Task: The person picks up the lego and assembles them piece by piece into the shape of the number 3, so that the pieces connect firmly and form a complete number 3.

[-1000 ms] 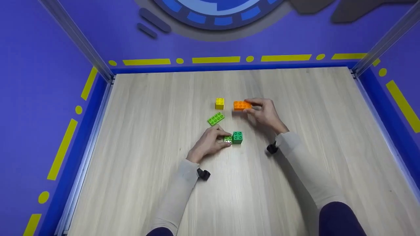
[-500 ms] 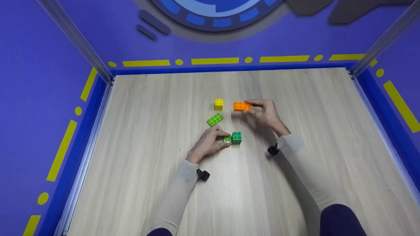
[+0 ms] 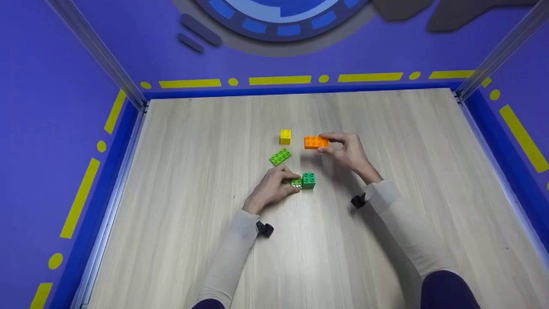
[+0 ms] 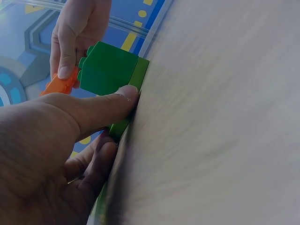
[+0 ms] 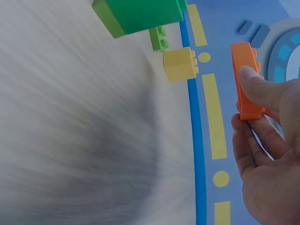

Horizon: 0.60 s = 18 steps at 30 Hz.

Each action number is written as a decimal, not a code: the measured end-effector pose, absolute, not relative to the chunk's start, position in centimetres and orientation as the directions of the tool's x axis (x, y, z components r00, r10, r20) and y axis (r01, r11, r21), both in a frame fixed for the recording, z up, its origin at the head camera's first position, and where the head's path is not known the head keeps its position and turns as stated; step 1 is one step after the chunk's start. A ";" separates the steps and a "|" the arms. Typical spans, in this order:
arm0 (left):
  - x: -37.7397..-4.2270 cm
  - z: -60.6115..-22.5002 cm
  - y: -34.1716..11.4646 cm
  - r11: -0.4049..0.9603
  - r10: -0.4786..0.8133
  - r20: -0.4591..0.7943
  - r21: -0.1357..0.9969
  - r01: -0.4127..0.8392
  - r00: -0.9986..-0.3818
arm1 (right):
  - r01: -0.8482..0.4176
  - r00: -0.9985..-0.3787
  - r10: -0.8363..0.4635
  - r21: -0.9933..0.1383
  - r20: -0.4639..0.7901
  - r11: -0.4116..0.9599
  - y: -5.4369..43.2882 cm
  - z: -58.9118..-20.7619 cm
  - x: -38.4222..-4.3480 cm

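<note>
My left hand pinches the near-left end of a light green flat building brick lying on the table. On that brick's right end stands a dark green square brick, also seen in the left wrist view. An orange brick with two rows of studs is held by its right end between the thumb and fingers of my right hand. In the right wrist view the orange brick is raised off the tabletop, its studs turned away from the table.
Beyond my left hand a second light green flat brick lies at a slant. A small yellow brick stands behind it, left of the orange one. Blue printed panels wall the wooden table at the back and sides.
My right hand has come slightly nearer to me with the orange brick. The left hand and the green bricks stay in place; the head view has shifted a little.
</note>
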<state>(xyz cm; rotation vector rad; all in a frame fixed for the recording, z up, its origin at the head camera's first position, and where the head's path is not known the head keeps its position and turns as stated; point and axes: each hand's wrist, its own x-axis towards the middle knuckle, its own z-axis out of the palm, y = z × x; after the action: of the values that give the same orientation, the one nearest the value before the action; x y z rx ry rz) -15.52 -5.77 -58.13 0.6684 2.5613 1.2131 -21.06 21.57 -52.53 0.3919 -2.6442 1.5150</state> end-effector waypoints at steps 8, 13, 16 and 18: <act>-15.6 -58.1 -5.7 0.549 0.500 -0.006 0.775 0.312 -0.866 | -0.278 -0.958 -0.205 -0.828 0.201 0.487 21.2 -51.9 -20.0; -15.6 -58.1 -5.7 0.547 0.499 -0.010 0.779 0.306 -0.867 | -0.284 -0.956 -0.215 -0.824 0.202 0.490 21.1 -51.8 -19.7; -15.5 -58.2 -5.7 0.546 0.495 -0.011 0.782 0.300 -0.869 | -0.281 -0.956 -0.216 -0.826 0.198 0.488 21.0 -51.8 -19.4; -15.5 -58.2 -5.7 0.549 0.493 -0.013 0.781 0.299 -0.870 | -0.279 -0.956 -0.217 -0.831 0.195 0.482 21.0 -51.8 -19.2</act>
<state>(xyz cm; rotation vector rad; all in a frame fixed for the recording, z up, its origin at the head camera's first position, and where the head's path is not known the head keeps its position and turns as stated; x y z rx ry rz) -15.52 -5.75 -58.18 0.6642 2.5542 1.2224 -19.23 20.97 -51.82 0.4440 -2.6495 1.5031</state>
